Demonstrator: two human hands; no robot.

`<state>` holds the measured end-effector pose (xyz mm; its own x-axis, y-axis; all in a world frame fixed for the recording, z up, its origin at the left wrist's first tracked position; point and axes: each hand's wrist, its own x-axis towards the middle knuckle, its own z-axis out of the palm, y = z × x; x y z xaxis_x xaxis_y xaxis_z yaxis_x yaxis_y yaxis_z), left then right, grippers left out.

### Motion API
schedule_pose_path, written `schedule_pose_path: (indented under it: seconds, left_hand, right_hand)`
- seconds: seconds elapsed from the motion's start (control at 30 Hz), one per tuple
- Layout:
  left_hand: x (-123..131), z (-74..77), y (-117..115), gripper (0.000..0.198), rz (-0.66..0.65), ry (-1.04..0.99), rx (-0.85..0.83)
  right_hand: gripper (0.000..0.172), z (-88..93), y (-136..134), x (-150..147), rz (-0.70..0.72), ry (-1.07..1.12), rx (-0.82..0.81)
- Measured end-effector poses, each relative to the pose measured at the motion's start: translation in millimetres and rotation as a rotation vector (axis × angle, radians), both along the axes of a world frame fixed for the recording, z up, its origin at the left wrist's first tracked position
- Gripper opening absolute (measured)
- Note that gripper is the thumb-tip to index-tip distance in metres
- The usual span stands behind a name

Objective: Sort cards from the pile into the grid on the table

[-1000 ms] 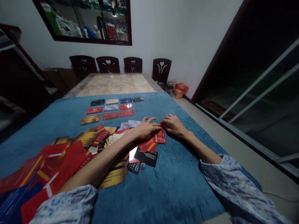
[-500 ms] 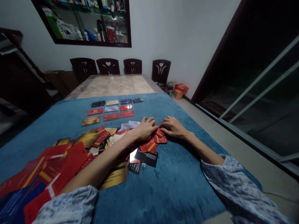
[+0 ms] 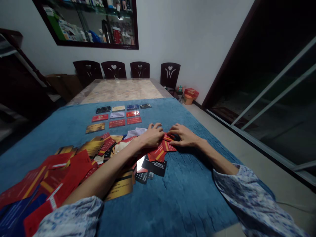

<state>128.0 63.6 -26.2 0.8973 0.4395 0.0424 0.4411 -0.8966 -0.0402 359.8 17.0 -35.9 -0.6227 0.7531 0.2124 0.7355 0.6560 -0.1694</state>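
In the head view my left hand (image 3: pixel 153 135) rests on the right end of a heap of cards, its fingers curled down at the left edge of a small red card (image 3: pixel 168 137). My right hand (image 3: pixel 184 135) is bent around the right end of that same card, thumb below and fingers above, with a dark gap inside the curl. Beneath lie another red card (image 3: pixel 169 146) and a red card with a yellow stripe (image 3: pixel 157 152). A black card (image 3: pixel 155 166) lies nearer to me. My left fingertips are partly hidden.
The heap of red, gold and blue cards (image 3: pixel 81 164) spreads left under my left forearm. Beyond it, several cards (image 3: pixel 117 115) lie in rows on the blue cloth (image 3: pixel 187 197). Dark chairs (image 3: pixel 170 74) stand around the bare far tabletop (image 3: pixel 120 89).
My right hand has opened slightly around the red card, showing a wider gap between thumb and fingers. My left hand has shifted a little left. The card rows have not moved.
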Motion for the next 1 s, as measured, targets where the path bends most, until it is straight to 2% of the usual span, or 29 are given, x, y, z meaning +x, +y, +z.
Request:
schedule_pose_path:
  seconds: [0.1,0.43,0.7,0.83,1.0]
  left_hand:
    - [-0.5,2.4,0.3,0.036,0.006,0.018,-0.035]
    - [-3.5,11.2,6.0,0.025,0.028,-0.046,-0.149]
    - [-6.3,11.5,16.2,0.03,0.046,-0.149,-0.219]
    - [-7.2,10.0,18.3,0.032,0.058,-0.221,-0.235]
    - [-8.5,4.5,19.6,0.045,0.079,-0.32,-0.256]
  right_hand:
    - [0.037,0.6,0.0,0.5,0.019,0.026,0.002]
    - [0.021,5.1,-3.0,2.0,0.008,0.14,-0.029]
    - [0.025,5.9,-3.1,3.6,-0.02,0.24,0.015]
    - [0.027,-1.5,1.2,5.7,-0.054,0.246,0.074]
    - [0.029,-13.1,7.5,7.9,-0.118,0.244,0.147]
